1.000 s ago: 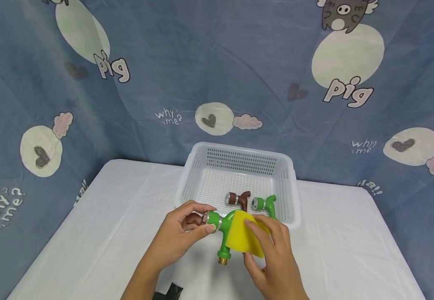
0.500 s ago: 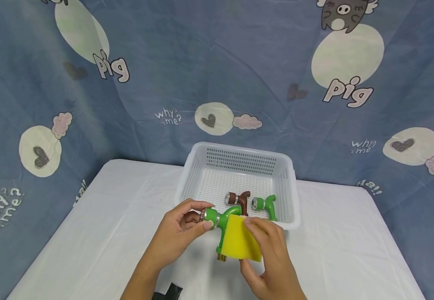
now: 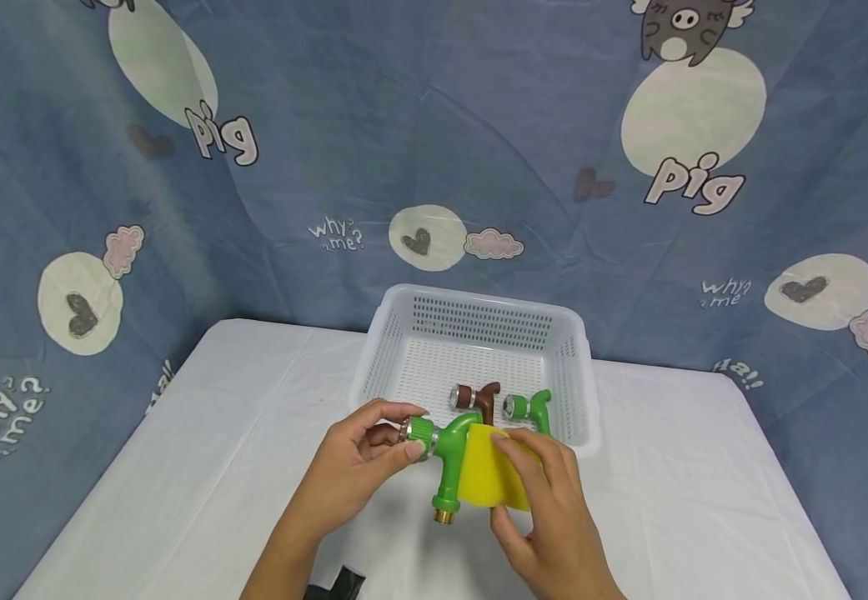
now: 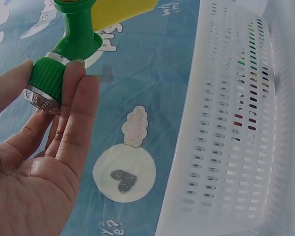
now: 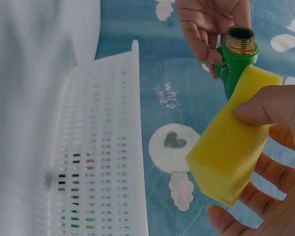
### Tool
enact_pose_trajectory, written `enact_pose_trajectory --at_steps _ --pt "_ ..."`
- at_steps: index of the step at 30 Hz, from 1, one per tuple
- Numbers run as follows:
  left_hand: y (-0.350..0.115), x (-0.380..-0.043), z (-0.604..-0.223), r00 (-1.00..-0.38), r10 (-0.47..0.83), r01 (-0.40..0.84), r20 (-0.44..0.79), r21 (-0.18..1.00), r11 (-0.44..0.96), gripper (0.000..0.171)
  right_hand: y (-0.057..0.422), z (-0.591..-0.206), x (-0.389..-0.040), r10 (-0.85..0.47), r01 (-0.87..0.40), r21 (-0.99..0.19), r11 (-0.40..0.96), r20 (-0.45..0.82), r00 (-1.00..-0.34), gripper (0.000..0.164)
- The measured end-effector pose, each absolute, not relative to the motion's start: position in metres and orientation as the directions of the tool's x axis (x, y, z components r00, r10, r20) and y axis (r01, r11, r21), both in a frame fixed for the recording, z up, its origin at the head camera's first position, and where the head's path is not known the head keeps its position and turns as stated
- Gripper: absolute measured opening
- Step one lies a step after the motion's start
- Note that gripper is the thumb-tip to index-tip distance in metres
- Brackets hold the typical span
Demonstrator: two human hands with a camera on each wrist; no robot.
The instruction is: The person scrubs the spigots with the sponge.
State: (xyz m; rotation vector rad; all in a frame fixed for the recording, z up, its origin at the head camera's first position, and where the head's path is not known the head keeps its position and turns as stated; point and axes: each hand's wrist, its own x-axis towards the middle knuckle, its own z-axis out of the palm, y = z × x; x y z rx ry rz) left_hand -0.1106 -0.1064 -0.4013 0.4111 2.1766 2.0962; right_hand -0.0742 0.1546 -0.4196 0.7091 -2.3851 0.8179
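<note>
A green tap (image 3: 450,467) with a brass threaded end hangs over the table, that end pointing down. My left hand (image 3: 354,467) pinches its ribbed green knob (image 4: 46,78) between thumb and fingers, at the metal-rimmed end. On the other side, my right hand (image 3: 554,508) holds a yellow sponge (image 5: 236,132), thumb on one face and fingers behind it. The sponge lies against the tap's body, overlapping its right edge in the head view. Part of the tap's spout side is hidden behind the sponge.
Behind the hands stands a white perforated basket (image 3: 471,300) holding a brown tap (image 3: 484,400) and a smaller-looking green tap (image 3: 537,410). A black object (image 3: 343,583) lies at the table's front edge, beside the left forearm. A blue patterned cloth (image 3: 291,167) hangs behind the white-covered table (image 3: 696,467).
The sponge has moved down over the tap's body, then back up and to the right, uncovering more of its lower part. The left hand keeps its grip, almost still.
</note>
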Motion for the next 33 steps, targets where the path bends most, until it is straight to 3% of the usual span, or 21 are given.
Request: enact_pose_trajectory --at_steps 8,16,23,33 --pt "-0.1071 -0.1107 -0.4002 -0.958 0.260 0.129 0.122 0.992 0.010 0.038 0.1566 -0.4206 -0.0739 -0.287 -0.591 -0.437 0.678 0.583 -0.760 0.082" --pt "-0.1072 -0.1112 -0.4011 -0.953 0.258 0.163 0.161 0.987 -0.014 0.036 0.1525 -0.4180 -0.0732 -0.345 -0.701 -0.418 0.577 0.654 -0.674 0.073" --pt "-0.1080 -0.1113 -0.4008 -0.950 0.263 0.172 0.167 0.985 -0.003 0.037 0.1549 -0.4188 -0.0734 -0.330 -0.614 -0.408 0.676 0.578 -0.746 0.075" --pt "-0.1111 -0.1115 -0.4012 -0.946 0.271 0.167 0.178 0.984 -0.063 0.038 0.1578 -0.4200 -0.0760 -0.317 -0.616 -0.406 0.675 0.594 -0.739 0.073"
